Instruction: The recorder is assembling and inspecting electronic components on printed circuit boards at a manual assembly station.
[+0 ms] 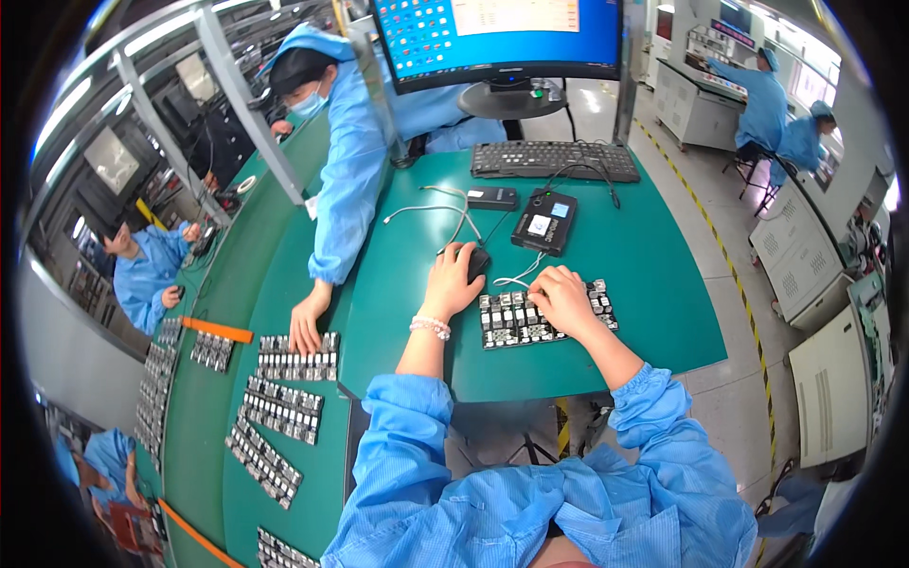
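Observation:
My left hand [455,283], with a beaded bracelet at its wrist, rests over a black computer mouse [479,262] on the green table. At the right, my right hand [562,301] lies over a panel of small circuit boards [502,320] with white and silver parts. Its fingers are bent and pressed together where a thin light cable [514,280] ends. That cable loops from a black box [544,224] with white and blue labels. The fingers hide the cable's tip, so whether it is plugged into a board does not show.
A monitor [502,38] stands behind a black keyboard [556,161]. A small black device [491,198] lies beside a light cable. At left, a co-worker's hand [308,319] touches one of several board panels [284,409]. An orange strip [218,329] crosses the neighbouring green line.

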`<state>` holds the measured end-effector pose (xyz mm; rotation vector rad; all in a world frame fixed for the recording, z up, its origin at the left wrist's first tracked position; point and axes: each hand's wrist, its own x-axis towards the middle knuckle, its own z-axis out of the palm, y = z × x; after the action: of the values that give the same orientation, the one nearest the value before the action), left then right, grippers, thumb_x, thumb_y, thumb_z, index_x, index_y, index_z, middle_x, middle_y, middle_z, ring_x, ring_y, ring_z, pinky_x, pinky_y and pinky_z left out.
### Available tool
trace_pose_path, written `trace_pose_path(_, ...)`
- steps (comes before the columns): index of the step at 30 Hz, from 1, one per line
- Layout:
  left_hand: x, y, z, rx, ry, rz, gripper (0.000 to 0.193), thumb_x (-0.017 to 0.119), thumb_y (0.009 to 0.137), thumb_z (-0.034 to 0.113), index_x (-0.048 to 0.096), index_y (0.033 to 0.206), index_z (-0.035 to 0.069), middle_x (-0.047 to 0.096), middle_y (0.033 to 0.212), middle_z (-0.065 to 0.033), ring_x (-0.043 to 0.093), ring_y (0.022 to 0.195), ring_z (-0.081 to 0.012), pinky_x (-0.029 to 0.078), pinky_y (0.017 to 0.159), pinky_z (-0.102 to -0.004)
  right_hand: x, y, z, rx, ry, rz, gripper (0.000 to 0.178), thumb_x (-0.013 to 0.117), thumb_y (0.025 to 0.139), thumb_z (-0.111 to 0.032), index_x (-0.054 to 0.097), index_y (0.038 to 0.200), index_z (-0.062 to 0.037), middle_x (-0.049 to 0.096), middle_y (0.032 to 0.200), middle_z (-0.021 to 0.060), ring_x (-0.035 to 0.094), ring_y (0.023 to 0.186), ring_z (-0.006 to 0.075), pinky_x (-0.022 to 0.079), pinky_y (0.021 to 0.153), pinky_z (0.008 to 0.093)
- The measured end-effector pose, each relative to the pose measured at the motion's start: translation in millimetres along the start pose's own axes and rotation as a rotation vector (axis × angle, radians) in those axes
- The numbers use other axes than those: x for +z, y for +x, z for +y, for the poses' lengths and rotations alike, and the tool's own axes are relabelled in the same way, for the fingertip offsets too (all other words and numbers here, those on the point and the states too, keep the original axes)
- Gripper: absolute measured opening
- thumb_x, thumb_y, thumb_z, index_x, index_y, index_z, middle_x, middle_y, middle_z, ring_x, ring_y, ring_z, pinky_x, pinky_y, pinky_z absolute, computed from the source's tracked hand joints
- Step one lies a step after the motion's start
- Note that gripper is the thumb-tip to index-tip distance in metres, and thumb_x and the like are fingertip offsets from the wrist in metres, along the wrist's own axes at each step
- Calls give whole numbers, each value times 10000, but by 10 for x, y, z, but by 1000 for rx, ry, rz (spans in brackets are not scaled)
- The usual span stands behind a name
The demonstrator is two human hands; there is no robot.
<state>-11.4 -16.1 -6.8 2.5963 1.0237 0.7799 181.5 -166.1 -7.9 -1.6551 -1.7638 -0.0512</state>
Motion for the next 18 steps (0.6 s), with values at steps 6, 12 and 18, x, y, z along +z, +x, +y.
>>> trace_pose_path(6,31,15,22,29,-12,30,630,681,742,227,459,1318,97,451,1309,-187,483,1157,-396,434,953,-472,-38,2,-5,-3,12,11,78,690,771,-137,642,789,-79,581,860,40,540,927,260,405,810,407)
trace_pose_path(12,15,-49,-15,2,13,36,628,686,740,231,457,1315,124,456,1285,-178,489,1148,-392,440,935,-478,14,0,-12,-12,22,-14,87,692,777,-138,630,779,-76,575,868,38,540,926,262,406,812,407)
trace_pose_path(18,7,-29,29,17,-2,42,619,685,742,235,460,1306,115,460,1273,-177,492,1147,-389,437,939,-478,-36,-3,-23,-9,16,0,95,699,763,-118,623,781,-64,582,876,49,549,910,270,411,799,403)
